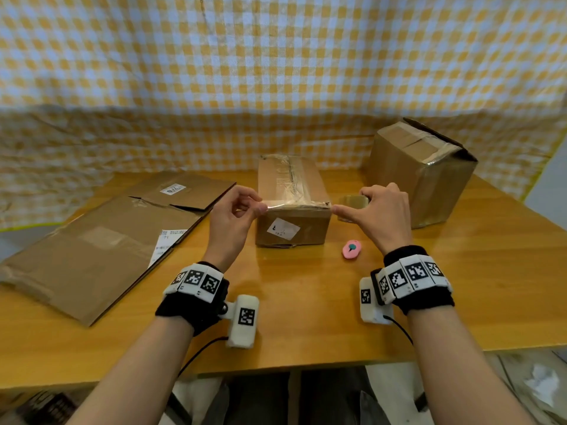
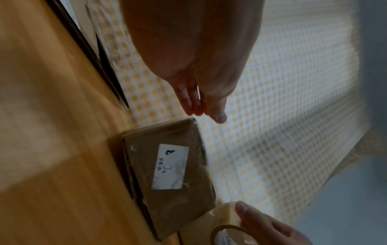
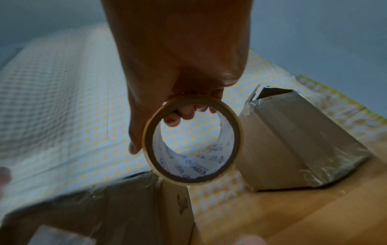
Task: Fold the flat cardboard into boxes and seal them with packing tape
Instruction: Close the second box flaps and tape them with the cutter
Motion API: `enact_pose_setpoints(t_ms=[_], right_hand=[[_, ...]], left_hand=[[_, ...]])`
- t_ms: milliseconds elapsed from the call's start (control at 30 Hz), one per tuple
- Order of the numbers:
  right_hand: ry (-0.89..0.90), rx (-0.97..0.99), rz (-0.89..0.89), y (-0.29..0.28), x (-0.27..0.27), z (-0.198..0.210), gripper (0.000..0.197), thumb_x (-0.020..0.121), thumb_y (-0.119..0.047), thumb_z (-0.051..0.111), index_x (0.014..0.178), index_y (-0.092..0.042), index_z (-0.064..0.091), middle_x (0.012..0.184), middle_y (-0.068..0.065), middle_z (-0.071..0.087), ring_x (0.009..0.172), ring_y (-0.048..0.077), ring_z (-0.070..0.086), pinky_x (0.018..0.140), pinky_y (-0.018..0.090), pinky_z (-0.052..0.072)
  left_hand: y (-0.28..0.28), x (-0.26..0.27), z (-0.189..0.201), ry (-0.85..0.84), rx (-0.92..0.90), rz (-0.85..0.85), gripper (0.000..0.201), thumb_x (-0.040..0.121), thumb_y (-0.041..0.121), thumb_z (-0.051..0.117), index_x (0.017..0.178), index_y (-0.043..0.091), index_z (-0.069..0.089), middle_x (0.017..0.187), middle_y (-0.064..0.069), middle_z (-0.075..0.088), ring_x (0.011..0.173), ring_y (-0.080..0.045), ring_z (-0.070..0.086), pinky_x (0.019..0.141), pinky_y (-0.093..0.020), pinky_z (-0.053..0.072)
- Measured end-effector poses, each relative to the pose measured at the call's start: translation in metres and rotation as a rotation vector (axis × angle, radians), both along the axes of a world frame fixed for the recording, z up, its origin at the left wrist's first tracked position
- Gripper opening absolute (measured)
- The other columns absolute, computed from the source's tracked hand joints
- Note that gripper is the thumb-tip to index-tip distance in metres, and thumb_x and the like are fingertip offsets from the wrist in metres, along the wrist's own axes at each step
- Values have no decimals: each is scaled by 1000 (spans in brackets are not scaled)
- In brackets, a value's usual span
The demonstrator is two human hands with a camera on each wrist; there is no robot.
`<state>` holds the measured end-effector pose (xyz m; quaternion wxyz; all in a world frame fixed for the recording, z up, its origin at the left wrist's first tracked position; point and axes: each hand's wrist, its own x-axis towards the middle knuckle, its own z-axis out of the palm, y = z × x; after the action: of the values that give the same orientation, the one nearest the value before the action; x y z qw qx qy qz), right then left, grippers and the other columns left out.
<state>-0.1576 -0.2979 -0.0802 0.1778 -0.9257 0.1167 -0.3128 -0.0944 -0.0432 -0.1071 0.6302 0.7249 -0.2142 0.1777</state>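
Flat cardboard [image 1: 181, 188], left of the left hand [image 1: 234, 214]: white sticker, print too small to read. Small box [image 1: 291, 222] between both hands: white label [image 2: 170, 165] with a dark mark like "8", rest illegible. Box side under the tape roll [image 3: 192, 140]: cursive script, unclear. Roll's core: repeated blue logo, unreadable.

Head view downward; wrist views close.

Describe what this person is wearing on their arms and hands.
Both hands are bare, forearms unsleeved. Each wrist carries a black band ringed with white blocks bearing black-and-white square markers, plus a white camera pod with a thin black cable.
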Motion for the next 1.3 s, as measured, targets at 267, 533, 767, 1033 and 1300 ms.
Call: enact_pose_setpoints(t_ms=[267,533,767,1033,1300], right_hand=[[-22,-85,-48,10,5,-7,59,77,-71,69,91,-14,74,78,-5,51,87,20,43,81,38,35],[-3,-102,-99,11,12,-9,62,78,-71,67,102,-15,75,91,0,65,89,17,39,81,36,32],[41,-97,-120,12,17,-10,66,78,-72,66,111,-16,74,100,3,70,98,23,49,85,39,36],[76,-103,-160,18,22,-7,62,80,-71,66,106,-16,75,100,4,70,101,24,50,84,38,34],[125,-137,-185,21,36,4,49,78,-74,66,83,-25,64,79,-3,63,90,22,56,86,39,32]], left_hand=[[5,6,-8,-13,82,63,51,82,14,79,128,16,58,80,3,63,72,1,58,70,-12,47],[2,12,-7,-96,269,130,34,87,16,74,120,15,70,88,5,65,78,-2,57,72,-8,43],[0,17,-5,-102,347,150,30,88,15,73,118,13,71,93,2,64,81,-5,57,71,-5,42],[3,23,-10,-145,453,123,21,89,17,71,110,15,71,93,3,63,80,-4,58,70,-7,43],[7,32,-11,-123,539,95,16,90,21,70,106,19,68,95,4,56,82,-8,56,77,-24,52]])
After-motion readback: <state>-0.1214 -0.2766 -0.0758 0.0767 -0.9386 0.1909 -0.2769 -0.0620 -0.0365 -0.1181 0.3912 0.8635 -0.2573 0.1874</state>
